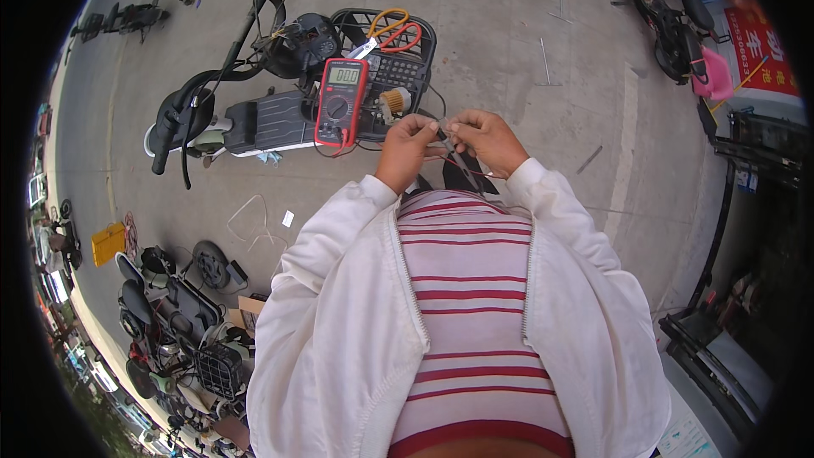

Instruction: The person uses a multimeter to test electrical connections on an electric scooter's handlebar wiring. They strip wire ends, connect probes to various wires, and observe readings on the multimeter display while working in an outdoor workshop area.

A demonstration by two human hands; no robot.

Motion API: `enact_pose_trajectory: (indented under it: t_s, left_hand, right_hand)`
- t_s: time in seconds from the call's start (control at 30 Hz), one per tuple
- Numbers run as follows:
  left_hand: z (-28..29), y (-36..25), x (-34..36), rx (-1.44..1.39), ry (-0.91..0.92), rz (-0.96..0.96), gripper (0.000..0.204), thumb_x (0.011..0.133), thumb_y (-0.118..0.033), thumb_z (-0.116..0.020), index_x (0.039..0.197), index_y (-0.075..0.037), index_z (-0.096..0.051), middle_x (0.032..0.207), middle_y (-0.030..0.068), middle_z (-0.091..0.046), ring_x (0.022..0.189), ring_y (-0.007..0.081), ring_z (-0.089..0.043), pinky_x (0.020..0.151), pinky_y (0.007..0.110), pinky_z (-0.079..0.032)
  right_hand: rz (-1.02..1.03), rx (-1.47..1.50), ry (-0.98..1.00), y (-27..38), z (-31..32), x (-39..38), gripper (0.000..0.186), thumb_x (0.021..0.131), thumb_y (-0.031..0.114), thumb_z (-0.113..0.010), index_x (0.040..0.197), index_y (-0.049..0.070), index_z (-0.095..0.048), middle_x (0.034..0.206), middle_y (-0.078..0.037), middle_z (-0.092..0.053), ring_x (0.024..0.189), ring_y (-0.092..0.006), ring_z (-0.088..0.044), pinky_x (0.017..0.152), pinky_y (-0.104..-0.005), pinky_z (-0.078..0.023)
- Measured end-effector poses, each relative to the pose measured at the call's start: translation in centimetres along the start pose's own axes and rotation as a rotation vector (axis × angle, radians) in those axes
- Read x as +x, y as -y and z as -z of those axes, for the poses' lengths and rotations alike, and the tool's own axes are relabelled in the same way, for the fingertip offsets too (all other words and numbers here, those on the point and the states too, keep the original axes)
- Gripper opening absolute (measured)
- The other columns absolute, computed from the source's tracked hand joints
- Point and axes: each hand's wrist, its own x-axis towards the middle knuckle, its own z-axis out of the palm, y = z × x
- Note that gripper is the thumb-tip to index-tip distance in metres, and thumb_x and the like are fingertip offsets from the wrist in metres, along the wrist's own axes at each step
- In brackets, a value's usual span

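In front of my chest both hands are closed in a pinch, fingertips almost meeting. My left hand (407,151) and my right hand (489,144) grip something small and thin between thumbs and forefingers; the fingers hide most of it. A slim dark rod-like piece (462,163) slants down from between them, and a thin dark cable runs up towards the basket. Just left of my left hand, a red multimeter (341,103) with a lit display leans on the black basket (415,70). Scissors (363,48) with orange and red handles and a yellowish spool (393,102) lie in the basket.
The basket belongs to an electric scooter (275,121) with exposed wires at its handlebar. Parked scooters (174,314) crowd the lower left, near a yellow box (108,243). Metal racks (767,136) and a pink seat-like object (712,75) stand right. Thin rods lie on the concrete.
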Motion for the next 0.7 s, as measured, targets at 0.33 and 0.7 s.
enact_pose_trajectory:
  t_s: [0.33, 0.7]
  left_hand:
    - [0.02, -0.26, -0.08, -0.011, -0.002, -0.032, 0.015, 0.093, -0.015, -0.056, 0.093, -0.001, -0.056, 0.085, 0.0046, -0.058, 0.076, 0.0123, -0.06, 0.064, 0.027, -0.057]
    - [0.74, 0.03, -0.09, -0.005, 0.009, 0.001, 0.014, 0.093, -0.017, -0.056, 0.093, -0.003, -0.057, 0.084, 0.0051, -0.06, 0.072, 0.0147, -0.061, 0.068, 0.033, -0.058]
  right_hand:
    - [0.056, -0.065, -0.054, -0.02, -0.63, 0.27, 0.016, 0.088, 0.011, -0.057, 0.091, -0.004, -0.06, 0.081, -0.005, -0.061, 0.064, -0.0094, -0.05, 0.058, -0.0234, -0.043]
    - [0.058, -0.119, -0.054, -0.12, -0.85, 0.31, 0.014, 0.088, 0.012, -0.058, 0.089, -0.003, -0.059, 0.077, -0.004, -0.059, 0.062, -0.0089, -0.049, 0.056, -0.0237, -0.041]
